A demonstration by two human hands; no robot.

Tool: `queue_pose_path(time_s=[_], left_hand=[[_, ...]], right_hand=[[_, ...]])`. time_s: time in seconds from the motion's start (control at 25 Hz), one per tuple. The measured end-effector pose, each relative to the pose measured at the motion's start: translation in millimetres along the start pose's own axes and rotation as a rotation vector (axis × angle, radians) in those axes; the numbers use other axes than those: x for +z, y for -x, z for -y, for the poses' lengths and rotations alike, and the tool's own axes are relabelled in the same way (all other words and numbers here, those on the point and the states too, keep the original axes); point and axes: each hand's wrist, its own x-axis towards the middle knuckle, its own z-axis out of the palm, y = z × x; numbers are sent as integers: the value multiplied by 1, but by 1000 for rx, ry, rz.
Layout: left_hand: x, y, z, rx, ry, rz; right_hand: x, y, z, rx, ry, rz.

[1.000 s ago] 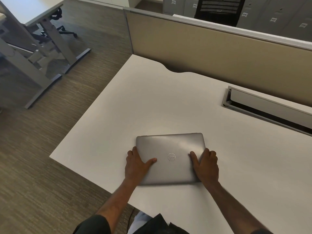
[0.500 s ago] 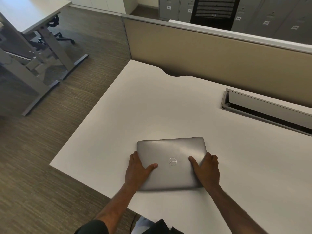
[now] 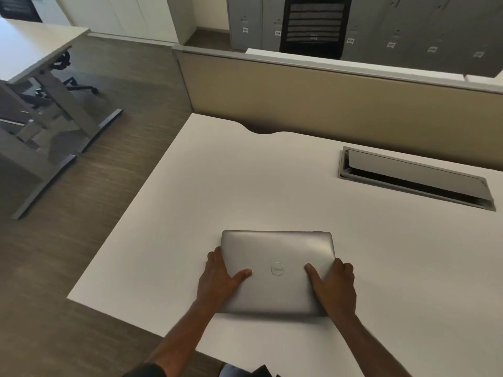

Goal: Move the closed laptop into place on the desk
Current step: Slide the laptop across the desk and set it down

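A closed silver laptop [image 3: 277,248] with a round logo on its lid lies flat on the white desk [image 3: 245,180], near the front edge. My left hand [image 3: 220,276] grips its left side, thumb resting on the lid. My right hand [image 3: 336,287] grips its right side, thumb on the lid too. Both sets of fingers wrap around the laptop's edges and are partly hidden beneath it.
A grey cable tray opening [image 3: 413,178] is set into the desk at the back right. A beige partition [image 3: 326,99] runs along the desk's far edge. Another desk [image 3: 35,50] with grey legs stands to the left, across wood-look floor. Grey lockers [image 3: 408,28] line the back.
The laptop has slid slightly to the right and away from me under both hands, and has turned squarer to the desk. The camera has tilted up a little.
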Motion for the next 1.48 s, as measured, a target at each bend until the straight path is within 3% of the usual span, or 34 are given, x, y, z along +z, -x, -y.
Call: queue_pose_path(time_s=[0.64,1.48], left_hand=[[-21,-42,-39,233,-106,79],[0,-52,-34,179,-115,128]], right_hand=[[-19,24,-3,192,-114,-111],[-1,9,-23,170,-96,-40]])
